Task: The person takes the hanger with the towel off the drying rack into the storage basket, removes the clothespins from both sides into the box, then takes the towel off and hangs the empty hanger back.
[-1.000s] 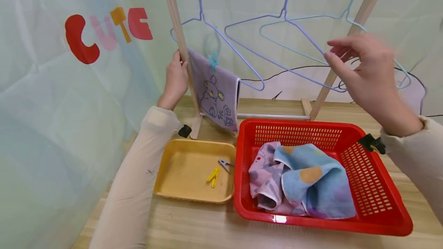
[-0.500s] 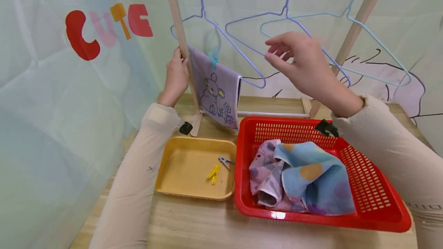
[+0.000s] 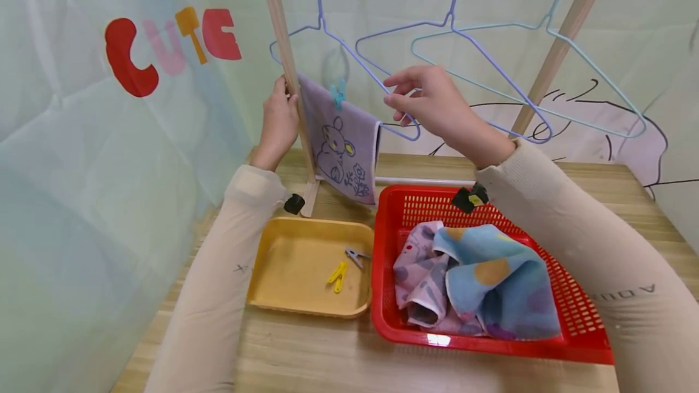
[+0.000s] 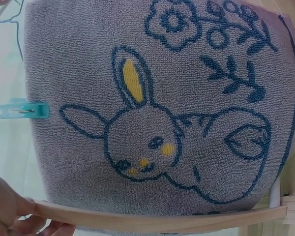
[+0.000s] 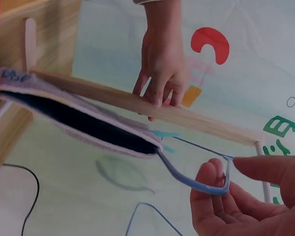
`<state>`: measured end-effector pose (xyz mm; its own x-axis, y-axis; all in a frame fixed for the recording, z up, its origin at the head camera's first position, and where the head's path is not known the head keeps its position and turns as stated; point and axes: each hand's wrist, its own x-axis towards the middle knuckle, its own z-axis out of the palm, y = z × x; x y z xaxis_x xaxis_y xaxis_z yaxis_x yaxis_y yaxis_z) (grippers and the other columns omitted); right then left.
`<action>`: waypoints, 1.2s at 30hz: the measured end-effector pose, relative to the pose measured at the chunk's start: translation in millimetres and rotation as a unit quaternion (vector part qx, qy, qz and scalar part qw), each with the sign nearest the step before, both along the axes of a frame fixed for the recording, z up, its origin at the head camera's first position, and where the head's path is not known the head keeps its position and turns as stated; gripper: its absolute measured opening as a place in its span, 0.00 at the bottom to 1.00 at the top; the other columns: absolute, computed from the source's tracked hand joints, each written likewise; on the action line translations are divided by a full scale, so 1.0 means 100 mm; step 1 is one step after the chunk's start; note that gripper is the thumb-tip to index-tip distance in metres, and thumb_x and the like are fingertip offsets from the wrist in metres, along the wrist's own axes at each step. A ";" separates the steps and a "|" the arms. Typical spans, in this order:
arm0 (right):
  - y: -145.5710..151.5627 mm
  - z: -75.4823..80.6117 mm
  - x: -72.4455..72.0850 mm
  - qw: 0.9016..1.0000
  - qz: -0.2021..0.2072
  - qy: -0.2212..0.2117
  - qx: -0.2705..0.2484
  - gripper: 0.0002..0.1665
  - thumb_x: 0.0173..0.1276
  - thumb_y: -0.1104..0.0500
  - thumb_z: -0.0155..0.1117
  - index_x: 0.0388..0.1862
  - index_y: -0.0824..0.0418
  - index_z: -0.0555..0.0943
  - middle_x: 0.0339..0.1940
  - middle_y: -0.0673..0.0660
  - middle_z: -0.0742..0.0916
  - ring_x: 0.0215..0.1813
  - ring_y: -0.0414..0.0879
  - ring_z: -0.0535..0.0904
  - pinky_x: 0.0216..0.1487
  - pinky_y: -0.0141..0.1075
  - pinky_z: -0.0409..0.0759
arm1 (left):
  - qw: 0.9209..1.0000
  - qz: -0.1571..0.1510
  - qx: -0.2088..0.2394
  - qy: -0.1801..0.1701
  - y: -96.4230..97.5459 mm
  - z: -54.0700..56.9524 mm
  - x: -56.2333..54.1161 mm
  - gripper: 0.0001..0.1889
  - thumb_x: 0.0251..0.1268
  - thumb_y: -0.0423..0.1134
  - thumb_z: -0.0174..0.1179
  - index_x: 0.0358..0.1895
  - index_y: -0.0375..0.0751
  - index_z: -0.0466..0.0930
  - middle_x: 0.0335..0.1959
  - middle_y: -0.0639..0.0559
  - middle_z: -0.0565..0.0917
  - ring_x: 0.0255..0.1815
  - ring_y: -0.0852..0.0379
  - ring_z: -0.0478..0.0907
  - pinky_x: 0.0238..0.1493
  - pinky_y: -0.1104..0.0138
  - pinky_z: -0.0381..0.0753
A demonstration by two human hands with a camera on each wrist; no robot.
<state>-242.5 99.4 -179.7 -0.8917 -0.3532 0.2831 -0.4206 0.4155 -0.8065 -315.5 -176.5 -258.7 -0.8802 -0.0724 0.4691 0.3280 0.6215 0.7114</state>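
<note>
A purple towel (image 3: 345, 150) with a rabbit drawing is folded over the lower bar of a blue hanger (image 3: 357, 60). A turquoise clothespin (image 3: 338, 94) sits on its upper edge. My left hand (image 3: 281, 120) is at the wooden rack post (image 3: 285, 53), beside the towel; in the right wrist view its fingers (image 5: 160, 91) curl over the post. My right hand (image 3: 437, 108) is at the hanger's right end. In the right wrist view, the hanger's bent corner (image 5: 206, 188) lies between the parted thumb and fingers.
A second blue hanger (image 3: 494, 64) and a pale turquoise hanger (image 3: 592, 65) hang to the right. Below stand a yellow tray (image 3: 295, 305) with a yellow clothespin (image 3: 338, 276) and a grey one (image 3: 356, 257), and a red basket (image 3: 431, 338) with pink and blue towels (image 3: 502, 284).
My right hand has moved left, from the right-hand hangers past the middle one to the end of the hanger bearing the towel. My left hand has stayed at the post.
</note>
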 end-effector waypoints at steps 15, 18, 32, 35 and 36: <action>-0.03 -0.04 -0.07 0.983 -0.008 -0.087 -0.159 0.08 0.74 0.70 0.56 0.48 0.74 0.78 0.30 0.54 0.80 0.28 0.42 0.69 0.28 0.27 0.69 | 1.000 0.006 -0.007 0.013 0.00 0.01 -0.01 0.22 0.82 0.32 0.38 0.74 0.32 0.56 0.69 0.34 0.69 0.67 0.43 0.71 0.62 0.55 0.75; -0.03 -0.04 -0.06 0.985 -0.019 -0.076 -0.151 0.09 0.75 0.69 0.55 0.49 0.73 0.78 0.33 0.54 0.80 0.31 0.42 0.69 0.29 0.27 0.69 | 1.000 0.009 -0.006 0.013 0.00 0.01 -0.01 0.22 0.81 0.32 0.39 0.74 0.32 0.57 0.68 0.34 0.70 0.66 0.43 0.71 0.62 0.54 0.75; 0.06 0.08 0.00 0.988 -0.090 0.020 -0.124 0.09 0.73 0.69 0.55 0.46 0.70 0.81 0.33 0.52 0.80 0.35 0.43 0.72 0.32 0.29 0.70 | 1.000 0.006 -0.010 0.016 0.02 -0.03 -0.02 0.21 0.81 0.30 0.41 0.72 0.31 0.59 0.66 0.34 0.72 0.65 0.44 0.73 0.59 0.54 0.77; 0.12 0.12 0.01 0.986 -0.097 0.024 -0.135 0.09 0.73 0.68 0.55 0.45 0.67 0.82 0.33 0.51 0.80 0.36 0.42 0.73 0.33 0.29 0.70 | 1.000 0.004 -0.009 0.015 0.03 -0.03 -0.02 0.21 0.81 0.30 0.41 0.72 0.31 0.59 0.66 0.35 0.72 0.65 0.44 0.73 0.59 0.54 0.77; 0.14 0.13 0.01 0.985 -0.097 0.027 -0.139 0.08 0.73 0.68 0.55 0.44 0.67 0.82 0.33 0.51 0.80 0.37 0.42 0.73 0.34 0.30 0.70 | 1.000 0.003 -0.008 0.015 0.03 -0.03 -0.02 0.21 0.81 0.30 0.41 0.72 0.31 0.59 0.66 0.35 0.72 0.65 0.44 0.73 0.59 0.54 0.77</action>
